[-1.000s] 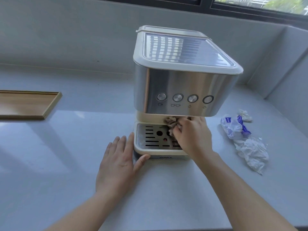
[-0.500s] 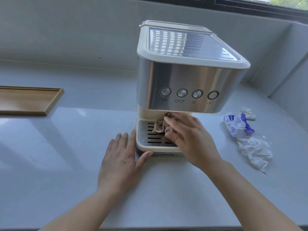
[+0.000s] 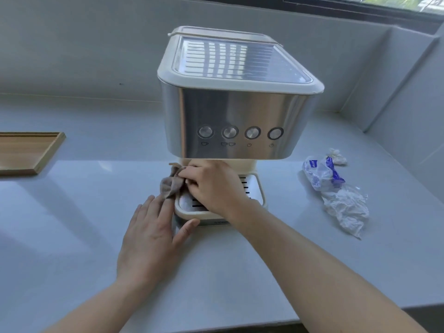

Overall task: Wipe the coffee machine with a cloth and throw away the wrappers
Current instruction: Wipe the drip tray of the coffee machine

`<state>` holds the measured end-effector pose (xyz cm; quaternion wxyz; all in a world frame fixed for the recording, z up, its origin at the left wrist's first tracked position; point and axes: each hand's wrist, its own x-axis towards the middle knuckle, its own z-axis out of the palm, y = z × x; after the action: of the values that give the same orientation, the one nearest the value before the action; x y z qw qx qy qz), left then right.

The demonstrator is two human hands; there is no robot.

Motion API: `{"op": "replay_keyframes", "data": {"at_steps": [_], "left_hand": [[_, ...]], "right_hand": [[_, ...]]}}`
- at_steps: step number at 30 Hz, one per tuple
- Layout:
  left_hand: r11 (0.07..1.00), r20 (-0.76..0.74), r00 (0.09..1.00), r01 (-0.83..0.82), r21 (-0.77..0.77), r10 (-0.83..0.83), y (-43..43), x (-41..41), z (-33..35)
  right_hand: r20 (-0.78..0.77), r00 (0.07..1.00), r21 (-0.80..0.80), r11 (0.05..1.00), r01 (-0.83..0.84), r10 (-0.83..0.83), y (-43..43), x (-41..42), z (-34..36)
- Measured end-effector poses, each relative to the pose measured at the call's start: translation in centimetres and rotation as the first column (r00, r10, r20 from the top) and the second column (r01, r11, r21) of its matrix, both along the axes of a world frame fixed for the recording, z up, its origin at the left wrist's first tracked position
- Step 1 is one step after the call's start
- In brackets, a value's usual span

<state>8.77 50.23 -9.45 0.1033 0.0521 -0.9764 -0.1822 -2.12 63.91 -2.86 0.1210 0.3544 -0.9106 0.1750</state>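
Brown cloth (image 3: 171, 185) bunched in right hand (image 3: 213, 186) at drip tray (image 3: 255, 192) edge; left hand (image 3: 151, 233) flat, empty, bracing coffee machine (image 3: 236, 121). Hard push could shift tray; wrappers (image 3: 336, 188) untouched.

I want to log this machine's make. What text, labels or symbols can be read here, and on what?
Coffee machine base strip: brand lettering, too blurred to read.
Under its four buttons: icons only, one cup, two cups, two unclear.
Blue-and-white wrapper: print, illegible.
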Motion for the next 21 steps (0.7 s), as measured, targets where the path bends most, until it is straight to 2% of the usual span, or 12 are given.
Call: {"op": "replay_keyframes", "data": {"at_steps": [2,4,6,11,14,16,18,21], "left_hand": [[1.000,0.019,1.000,-0.009,0.009,0.008,0.1,0.1,-0.1],[1.000,0.022,1.000,-0.012,0.022,0.012,0.1,0.1,-0.2],[1.000,0.023,1.000,-0.004,0.014,0.004,0.0,0.0,-0.2],[1.000,0.012,1.000,-0.009,0.003,0.009,0.1,0.1,-0.3],[1.000,0.009,1.000,-0.008,0.008,0.008,0.1,0.1,-0.2],[1.000,0.008,1.000,-0.012,0.014,0.012,0.1,0.1,-0.2],[1.000,0.010,1.000,-0.020,0.021,0.020,0.2,0.1,-0.2],[1.000,0.007,1.000,-0.022,0.023,0.021,0.2,0.1,-0.2]], "right_hand": [[-0.007,0.990,-0.021,0.990,0.141,-0.141,3.3,-0.1,-0.4],[-0.001,0.957,-0.114,0.950,0.290,-0.292,7.3,-0.6,-1.1],[0.105,0.914,-0.208,0.890,0.405,-0.391,9.6,-1.0,-1.9],[0.349,0.848,-0.373,0.771,0.516,-0.399,9.3,-1.0,-2.5],[0.450,0.810,-0.491,0.653,0.576,-0.375,10.7,0.8,-3.1],[0.446,0.804,-0.547,0.591,0.592,-0.393,11.3,2.8,-3.8],[0.423,0.819,-0.589,0.570,0.573,-0.387,11.3,4.6,-4.5],[0.380,0.835,-0.586,0.595,0.551,-0.399,11.2,7.2,-5.2]]}}
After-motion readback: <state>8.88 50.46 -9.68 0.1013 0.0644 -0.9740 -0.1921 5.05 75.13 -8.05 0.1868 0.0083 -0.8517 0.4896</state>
